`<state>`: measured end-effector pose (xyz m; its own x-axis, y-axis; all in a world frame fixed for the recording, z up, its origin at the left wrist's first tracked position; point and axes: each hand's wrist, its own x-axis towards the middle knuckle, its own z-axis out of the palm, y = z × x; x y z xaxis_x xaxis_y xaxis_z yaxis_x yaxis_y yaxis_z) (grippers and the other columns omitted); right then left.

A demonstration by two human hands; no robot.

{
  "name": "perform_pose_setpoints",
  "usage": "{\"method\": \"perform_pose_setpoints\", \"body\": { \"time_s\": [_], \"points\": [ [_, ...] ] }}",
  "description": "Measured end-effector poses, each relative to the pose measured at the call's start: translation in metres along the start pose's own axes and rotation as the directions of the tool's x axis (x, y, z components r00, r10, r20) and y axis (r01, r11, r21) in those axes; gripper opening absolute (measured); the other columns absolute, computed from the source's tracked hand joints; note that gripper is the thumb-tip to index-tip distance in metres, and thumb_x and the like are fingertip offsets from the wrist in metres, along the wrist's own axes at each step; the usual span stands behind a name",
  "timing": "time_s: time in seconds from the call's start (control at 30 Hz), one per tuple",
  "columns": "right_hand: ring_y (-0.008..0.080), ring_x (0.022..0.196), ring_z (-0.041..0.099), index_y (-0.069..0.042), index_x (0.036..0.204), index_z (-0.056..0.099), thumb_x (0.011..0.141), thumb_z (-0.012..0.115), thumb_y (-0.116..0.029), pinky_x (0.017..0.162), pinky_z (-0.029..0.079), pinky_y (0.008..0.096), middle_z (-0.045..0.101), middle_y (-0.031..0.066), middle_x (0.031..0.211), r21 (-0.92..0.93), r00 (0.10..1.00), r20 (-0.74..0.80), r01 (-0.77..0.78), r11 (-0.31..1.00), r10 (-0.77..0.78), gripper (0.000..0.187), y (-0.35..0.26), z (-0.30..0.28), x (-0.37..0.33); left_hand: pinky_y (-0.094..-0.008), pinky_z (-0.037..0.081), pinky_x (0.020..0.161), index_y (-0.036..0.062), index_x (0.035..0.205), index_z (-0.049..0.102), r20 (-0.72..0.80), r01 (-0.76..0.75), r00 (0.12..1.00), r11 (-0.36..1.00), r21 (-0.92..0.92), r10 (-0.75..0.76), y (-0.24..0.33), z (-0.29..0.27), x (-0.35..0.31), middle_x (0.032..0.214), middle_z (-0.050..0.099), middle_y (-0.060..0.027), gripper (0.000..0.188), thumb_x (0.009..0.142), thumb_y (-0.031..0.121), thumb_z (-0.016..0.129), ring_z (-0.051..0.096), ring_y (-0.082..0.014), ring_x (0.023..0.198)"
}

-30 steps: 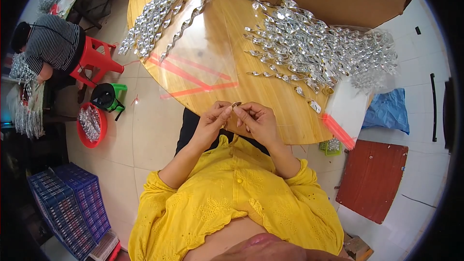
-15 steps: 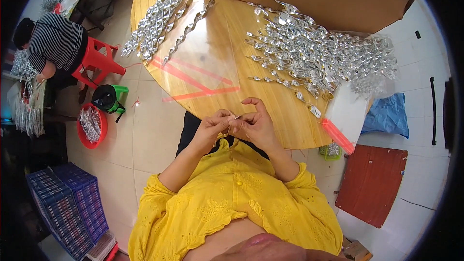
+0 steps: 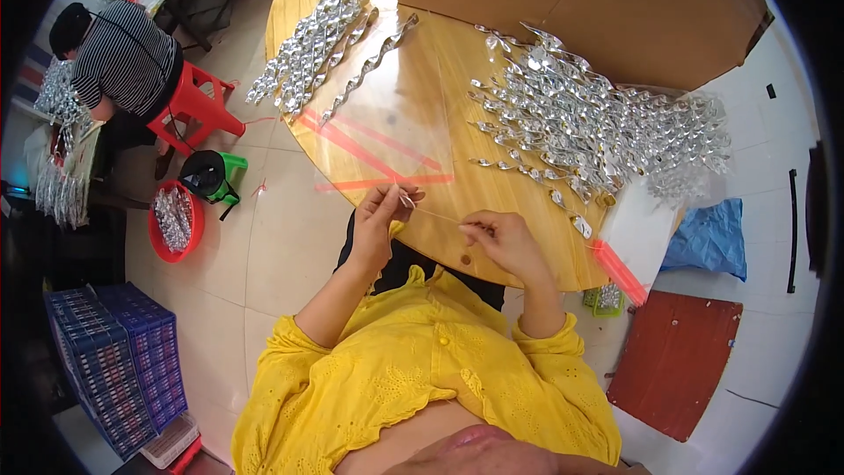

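Just over the near edge of the round wooden table (image 3: 453, 255), a thin pale string (image 3: 437, 215) is stretched between my hands. My left hand (image 3: 380, 215) pinches one end, where small pale loops show at the fingertips. Lower and to the right, my right hand (image 3: 505, 244) grips the other end with its fingers curled in. Beyond my left hand lies a clear plastic bag (image 3: 422, 114) with red bands. A single silver twisted strip (image 3: 369, 66) rests on it, beside a bundle of silver twisted strips (image 3: 312, 48). A larger silver pile (image 3: 571, 114) spreads beyond my right hand.
A cardboard box (image 3: 580, 4) stands at the table's far side. Right of the table are a blue plastic bag (image 3: 706, 237) and a red-brown board (image 3: 675, 361). To the left sit blue crates (image 3: 114, 365), a red basin (image 3: 183, 251) and a person (image 3: 127, 57) on a red stool (image 3: 198, 105).
My hands, together before, have moved apart, drawing the string out between them. The right hand has shifted right and its raised finger has curled in. The whole view has shifted slightly.
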<state>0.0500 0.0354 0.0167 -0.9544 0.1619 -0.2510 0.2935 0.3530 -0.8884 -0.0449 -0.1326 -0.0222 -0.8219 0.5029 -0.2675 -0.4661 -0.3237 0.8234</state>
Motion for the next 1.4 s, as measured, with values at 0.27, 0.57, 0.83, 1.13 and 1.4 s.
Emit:
{"method": "perform_pose_setpoints", "body": {
  "time_s": [0.27,0.57,0.83,1.13,1.4],
  "points": [
    [0.0081,0.051,0.050,0.001,0.081,0.057,0.075,0.056,-0.007,0.047,0.039,0.0209,0.053,0.0041,0.059,-0.249,0.906,-0.071,0.390,0.887,-0.418,0.010,-0.024,0.006,0.017,-0.0235,0.042,0.064,-0.0004,0.088,0.046,0.309,-0.529,0.847,0.737,0.421,0.432,0.007,0.038,0.009,0.079,0.054,-0.0115,0.008,0.083,0.005,0.043,0.053,-0.0155,0.072],
    [0.0085,0.052,0.050,0.000,0.077,0.057,0.075,0.056,-0.006,0.047,0.037,0.0199,0.054,0.0032,0.059,-0.047,0.950,-0.296,0.092,0.995,-0.102,0.006,0.001,-0.036,0.006,-0.0207,0.032,0.048,0.0015,0.082,0.043,0.172,-0.369,0.930,0.830,0.419,0.326,-0.021,0.024,0.034,0.057,0.039,-0.0009,0.012,0.086,0.012,0.041,0.037,-0.0081,0.052],
    [0.0072,0.057,0.049,0.001,0.078,0.055,0.075,0.056,-0.003,0.052,0.038,0.0192,0.053,0.0022,0.063,0.171,0.858,-0.491,0.264,0.949,-0.150,0.005,-0.001,-0.048,0.003,-0.0181,0.033,0.052,0.0032,0.083,0.042,0.196,-0.225,0.967,0.903,0.366,0.162,-0.010,0.031,0.032,0.065,0.044,-0.0003,0.016,0.088,0.018,0.038,0.038,-0.0059,0.056],
    [0.0156,0.058,0.051,-0.003,0.072,0.059,0.067,0.064,-0.007,0.053,0.039,0.0270,0.057,0.0055,0.067,-0.407,0.709,-0.238,0.548,0.731,-0.664,0.008,-0.039,-0.022,0.030,-0.0173,0.031,0.051,0.0034,0.085,0.044,0.328,-0.232,0.933,0.945,0.230,0.150,0.013,0.055,0.020,0.062,0.042,0.0023,0.016,0.087,0.019,0.041,0.037,-0.0044,0.054],
    [0.0116,0.064,0.054,0.000,0.080,0.060,0.070,0.062,-0.006,0.059,0.043,0.0224,0.058,0.0051,0.070,0.103,0.909,-0.300,0.332,0.938,-0.289,0.012,-0.018,-0.019,0.035,-0.0166,0.030,0.050,0.0025,0.083,0.044,0.249,-0.110,0.965,0.987,0.116,0.078,0.018,0.043,0.018,0.060,0.039,0.0023,0.014,0.086,0.016,0.043,0.036,-0.0040,0.054]
  ]
}}
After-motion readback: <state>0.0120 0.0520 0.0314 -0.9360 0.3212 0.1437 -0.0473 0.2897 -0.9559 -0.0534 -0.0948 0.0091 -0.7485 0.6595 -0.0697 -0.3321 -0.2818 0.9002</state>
